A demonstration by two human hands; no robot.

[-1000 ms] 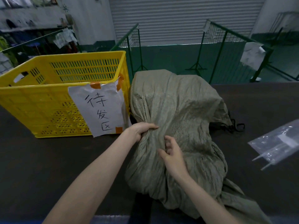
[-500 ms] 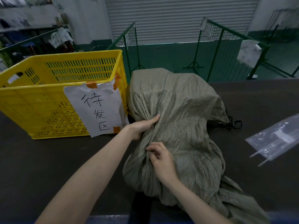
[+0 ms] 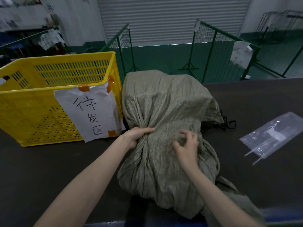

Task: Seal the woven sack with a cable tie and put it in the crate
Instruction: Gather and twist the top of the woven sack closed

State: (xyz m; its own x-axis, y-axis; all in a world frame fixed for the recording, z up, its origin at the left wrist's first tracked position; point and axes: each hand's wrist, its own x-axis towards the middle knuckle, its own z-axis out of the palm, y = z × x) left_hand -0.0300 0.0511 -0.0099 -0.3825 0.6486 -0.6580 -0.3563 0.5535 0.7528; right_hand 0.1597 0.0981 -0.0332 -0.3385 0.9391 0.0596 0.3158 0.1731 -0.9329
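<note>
A grey-green woven sack lies bulging on the dark table, its loose mouth spreading toward me. My left hand pinches a gathered fold of the sack's neck on its left side. Over the fabric just to the right hovers my right hand, fingers curled and apart, holding nothing. The yellow slatted crate stands to the sack's left, touching it, with a taped paper sign on its front. At the right lies a clear plastic bag with white cable ties poking out of its near end.
Dark straps or clips lie on the table behind the sack's right side. Green wire fence panels stand beyond the table's far edge, with a roller door behind. The table's near edge runs just under my forearms.
My left hand has closed tighter on the gathered neck. My right hand has let go of the bunched fabric and moved right, its fingers spread over the sack.
</note>
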